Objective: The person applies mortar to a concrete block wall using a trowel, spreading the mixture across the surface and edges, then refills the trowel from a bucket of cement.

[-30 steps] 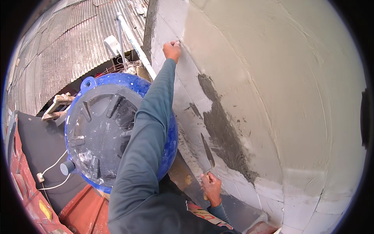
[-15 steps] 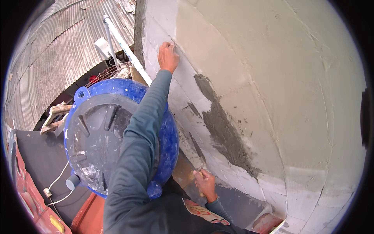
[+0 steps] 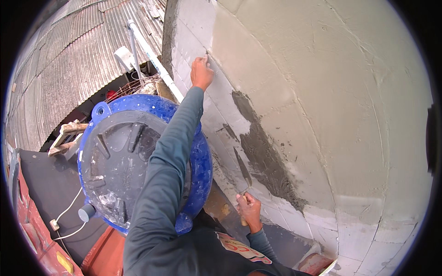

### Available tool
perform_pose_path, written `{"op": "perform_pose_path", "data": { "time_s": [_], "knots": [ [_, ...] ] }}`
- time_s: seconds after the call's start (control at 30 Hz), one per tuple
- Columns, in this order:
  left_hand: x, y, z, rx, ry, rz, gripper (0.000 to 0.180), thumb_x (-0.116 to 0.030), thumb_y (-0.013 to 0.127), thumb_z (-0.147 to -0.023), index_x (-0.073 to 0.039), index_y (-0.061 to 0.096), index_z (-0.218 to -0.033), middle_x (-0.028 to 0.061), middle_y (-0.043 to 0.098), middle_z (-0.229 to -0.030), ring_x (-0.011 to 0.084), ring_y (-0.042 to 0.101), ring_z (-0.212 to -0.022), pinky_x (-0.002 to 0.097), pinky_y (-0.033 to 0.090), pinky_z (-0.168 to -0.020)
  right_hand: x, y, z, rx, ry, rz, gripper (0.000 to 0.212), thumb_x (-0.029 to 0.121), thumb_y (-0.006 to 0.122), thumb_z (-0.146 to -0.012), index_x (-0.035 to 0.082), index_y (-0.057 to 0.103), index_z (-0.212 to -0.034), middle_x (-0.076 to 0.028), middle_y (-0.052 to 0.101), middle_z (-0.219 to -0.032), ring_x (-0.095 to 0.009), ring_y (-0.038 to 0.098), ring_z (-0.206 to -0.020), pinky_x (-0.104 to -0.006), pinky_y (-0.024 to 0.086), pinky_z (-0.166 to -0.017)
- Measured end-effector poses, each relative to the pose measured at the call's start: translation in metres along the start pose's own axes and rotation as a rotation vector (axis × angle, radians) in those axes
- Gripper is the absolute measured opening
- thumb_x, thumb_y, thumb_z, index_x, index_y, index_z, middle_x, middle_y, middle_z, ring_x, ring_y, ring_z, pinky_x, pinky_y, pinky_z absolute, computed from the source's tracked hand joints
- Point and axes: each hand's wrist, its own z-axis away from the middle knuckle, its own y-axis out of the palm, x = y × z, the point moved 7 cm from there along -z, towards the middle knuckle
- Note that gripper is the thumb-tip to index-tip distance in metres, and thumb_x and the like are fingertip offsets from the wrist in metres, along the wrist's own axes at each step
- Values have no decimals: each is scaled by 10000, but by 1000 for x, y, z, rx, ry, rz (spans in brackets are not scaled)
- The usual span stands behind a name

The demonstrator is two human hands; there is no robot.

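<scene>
My left arm reaches far up across a blue tank, and my left hand (image 3: pixel 202 73) is against the block wall (image 3: pixel 192 37) beside the plaster's edge. Its fingers are curled together at the surface; what they hold, if anything, is hidden. Lower down, my right hand (image 3: pixel 250 212) grips the handle of a trowel (image 3: pixel 242 166). The trowel's narrow pointed blade points up along the wall, close to a patch of dark wet mortar (image 3: pixel 264 154). Smooth greenish-grey plaster (image 3: pixel 331 106) covers most of the wall to the right.
The blue tank (image 3: pixel 202 161) with a dark lid (image 3: pixel 124 156) stands under my left arm. A white pipe (image 3: pixel 154 57) slants behind it. Corrugated roofing (image 3: pixel 69 60) lies at the far left, with timber pieces (image 3: pixel 69 133) below. A white cable (image 3: pixel 69 207) runs beside the tank.
My right hand has lifted the trowel up and to the right, nearer the dark mortar. My left hand has shifted slightly down the wall, its fingers still curled.
</scene>
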Motion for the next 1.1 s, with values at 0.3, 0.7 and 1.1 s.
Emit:
{"op": "perform_pose_path", "data": {
  "time_s": [0.3,0.7,1.1],
  "knots": [
    [-19,-37,16,58,53,-171,480,-82,685,-863,-36,658,-1341,162,646,-1162,362,594,-1146,463,505,-984,61,10,-43,8,-343,325,293,211,728,-939,-35,578,-889,-167,524,-717,-206,481,-657,-382,440,-620],
    [-121,-224,126,-24,14,240,434,-110,688,-965,-73,647,-1396,75,676,-1145,153,618,-971,322,548,-828,168,42,-114,-40,-256,-60,234,209,743,-944,3,650,-885,-1,612,-727,-61,572,-543,-242,462,-456],
    [-95,-291,268,99,-174,116,266,-161,641,-1028,-28,703,-1249,53,673,-1070,119,593,-896,264,472,-763,138,37,-134,-88,-550,270,364,252,761,-904,-85,636,-961,-244,613,-780,-316,621,-650,-415,512,-667]
  ]
}}
